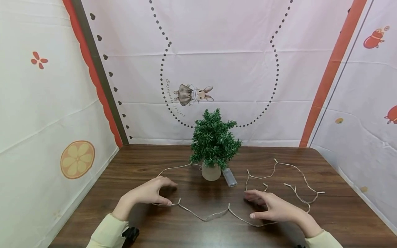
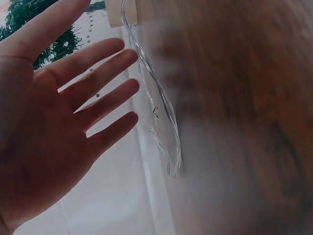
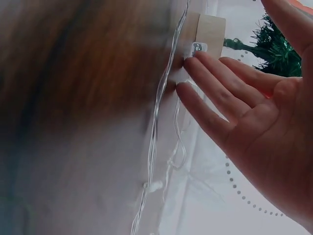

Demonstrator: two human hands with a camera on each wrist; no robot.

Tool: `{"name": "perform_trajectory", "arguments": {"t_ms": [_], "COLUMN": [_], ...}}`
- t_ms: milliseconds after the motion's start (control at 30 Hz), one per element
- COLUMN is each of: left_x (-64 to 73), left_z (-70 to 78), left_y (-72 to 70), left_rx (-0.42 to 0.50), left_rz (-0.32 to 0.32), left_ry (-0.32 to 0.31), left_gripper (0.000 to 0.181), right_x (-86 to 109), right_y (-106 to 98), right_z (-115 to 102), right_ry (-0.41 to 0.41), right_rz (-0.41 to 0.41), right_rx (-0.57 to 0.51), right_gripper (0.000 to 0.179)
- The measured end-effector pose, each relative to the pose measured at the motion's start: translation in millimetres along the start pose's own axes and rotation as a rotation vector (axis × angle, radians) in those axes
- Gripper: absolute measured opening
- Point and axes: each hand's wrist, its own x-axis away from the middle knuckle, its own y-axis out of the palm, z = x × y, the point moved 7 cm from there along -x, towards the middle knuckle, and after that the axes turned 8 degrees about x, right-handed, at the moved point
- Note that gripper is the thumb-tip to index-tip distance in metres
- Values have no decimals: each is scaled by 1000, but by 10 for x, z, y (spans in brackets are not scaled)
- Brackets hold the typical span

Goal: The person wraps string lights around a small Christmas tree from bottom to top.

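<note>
A string of fairy lights (image 1: 206, 219) with thin pale wire lies loosely around the front and right of a small green artificial Christmas tree (image 1: 214, 139). My left hand (image 1: 152, 191) hovers over the wire left of the tree; its fingers are spread and hold nothing in the left wrist view, with the wire (image 2: 166, 103) beyond the fingertips. Over the right stretch of the string is my right hand (image 1: 276, 206), palm down with extended fingers. In the right wrist view its fingertips come close to the wire (image 3: 152, 132); whether they touch it cannot be told.
The tree stands on a pale round base (image 1: 211, 172). A clear battery box (image 1: 230, 177) lies beside the base on the right. All rest on a dark wooden table (image 1: 130, 162), enclosed by printed cloth (image 1: 217, 69) at the back and sides.
</note>
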Motion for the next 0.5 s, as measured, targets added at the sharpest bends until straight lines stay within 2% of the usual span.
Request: {"name": "perform_trajectory", "arguments": {"t_ms": [200,500], "left_x": [-10,0], "left_z": [-32,-59], "left_y": [42,54], "left_rx": [35,179], "left_rz": [-60,-88], "left_ry": [-25,-6], "left_gripper": [52,34], "right_x": [-30,-62], "right_y": [60,135], "right_z": [2,-21], "right_ry": [-5,-31], "right_rz": [-61,-137], "right_rx": [-99,-209], "right_gripper": [57,48]}}
